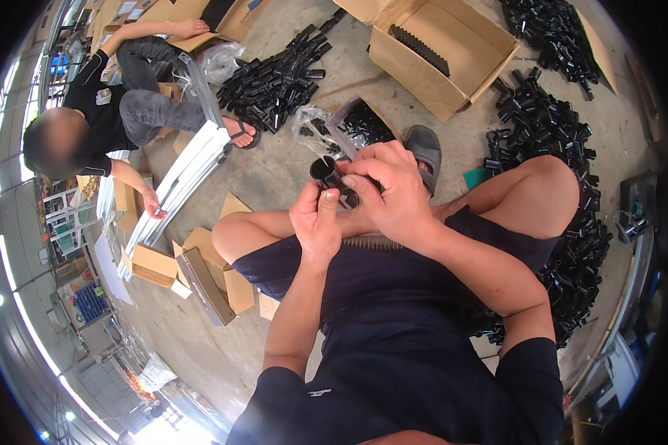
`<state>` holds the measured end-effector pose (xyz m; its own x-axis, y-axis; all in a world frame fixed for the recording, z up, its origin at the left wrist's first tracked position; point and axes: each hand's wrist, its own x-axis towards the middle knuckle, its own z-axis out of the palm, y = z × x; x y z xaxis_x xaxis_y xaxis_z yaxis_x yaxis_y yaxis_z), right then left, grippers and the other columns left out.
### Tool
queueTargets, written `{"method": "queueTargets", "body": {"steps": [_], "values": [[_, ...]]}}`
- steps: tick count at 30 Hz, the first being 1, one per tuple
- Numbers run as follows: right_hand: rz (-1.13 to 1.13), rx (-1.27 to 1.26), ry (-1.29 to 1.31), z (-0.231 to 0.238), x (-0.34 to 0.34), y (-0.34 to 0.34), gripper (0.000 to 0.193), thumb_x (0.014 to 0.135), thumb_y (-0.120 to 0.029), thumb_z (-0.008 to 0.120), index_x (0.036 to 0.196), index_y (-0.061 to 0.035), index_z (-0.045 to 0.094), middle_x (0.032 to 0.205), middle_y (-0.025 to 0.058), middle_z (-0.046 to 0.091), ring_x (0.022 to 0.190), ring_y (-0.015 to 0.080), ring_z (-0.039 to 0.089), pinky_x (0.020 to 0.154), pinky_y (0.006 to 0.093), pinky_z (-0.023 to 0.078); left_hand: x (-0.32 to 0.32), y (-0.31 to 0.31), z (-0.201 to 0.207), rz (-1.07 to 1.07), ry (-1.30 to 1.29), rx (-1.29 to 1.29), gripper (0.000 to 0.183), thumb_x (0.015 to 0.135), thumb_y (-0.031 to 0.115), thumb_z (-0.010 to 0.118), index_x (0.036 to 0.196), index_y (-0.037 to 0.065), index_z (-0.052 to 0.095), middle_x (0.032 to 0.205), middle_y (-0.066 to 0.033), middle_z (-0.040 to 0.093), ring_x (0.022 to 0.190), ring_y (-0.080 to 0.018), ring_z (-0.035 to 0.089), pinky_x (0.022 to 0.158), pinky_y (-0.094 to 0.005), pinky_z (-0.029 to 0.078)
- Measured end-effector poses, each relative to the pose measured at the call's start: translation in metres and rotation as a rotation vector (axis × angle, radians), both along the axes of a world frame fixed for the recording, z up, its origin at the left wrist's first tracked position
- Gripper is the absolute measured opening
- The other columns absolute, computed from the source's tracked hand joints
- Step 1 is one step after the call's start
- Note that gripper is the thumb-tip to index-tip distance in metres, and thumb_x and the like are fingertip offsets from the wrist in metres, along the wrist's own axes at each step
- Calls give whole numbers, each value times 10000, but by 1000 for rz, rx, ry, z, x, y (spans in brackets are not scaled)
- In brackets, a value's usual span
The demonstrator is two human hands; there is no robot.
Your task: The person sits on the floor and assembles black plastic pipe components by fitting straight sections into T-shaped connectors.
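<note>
Left hand (316, 222) clamps black tube fitting (323, 171) — right hand (390, 189) pinches its side (fingertips together); best kept steady, squarely aligned.

One view only: head cam, fisheye, worn on the person's head, looking steeply down over own chest and lap. Very near the left hand (317, 222) and right hand (393, 189), which sit just above frame centre with the black tube (323, 172). Forearms enter from the lower part. Concrete floor (274, 167) fills the upper half, further off. Straight edges bend toward the rim; dark corners outside the lens circle. Top left, a seated co-worker (104, 111) is well apart. No 2nd view, so no overlap.
</note>
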<state>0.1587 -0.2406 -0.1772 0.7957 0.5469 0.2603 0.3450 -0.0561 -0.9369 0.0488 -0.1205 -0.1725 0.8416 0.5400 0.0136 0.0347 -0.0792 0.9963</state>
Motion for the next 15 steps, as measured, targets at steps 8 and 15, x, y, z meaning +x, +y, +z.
{"method": "queueTargets", "body": {"steps": [8,15], "values": [[58,-48,-104,4,8,-1,122,802,-96,764,923,-81,759,931,36,648,919,265,588,812,401,416,-5,-1,-6,20,-17,-39,409,1059,234,593,1333,-70,596,1260,-107,665,1190,-181,591,1089,-343,420],[136,-30,1,1,13,-5,171,804,-50,756,973,-52,727,981,86,652,951,282,612,871,384,477,-5,-7,-4,48,-31,-32,370,1061,199,575,1320,-65,600,1175,-67,669,1085,-129,593,966,-283,475]]}}
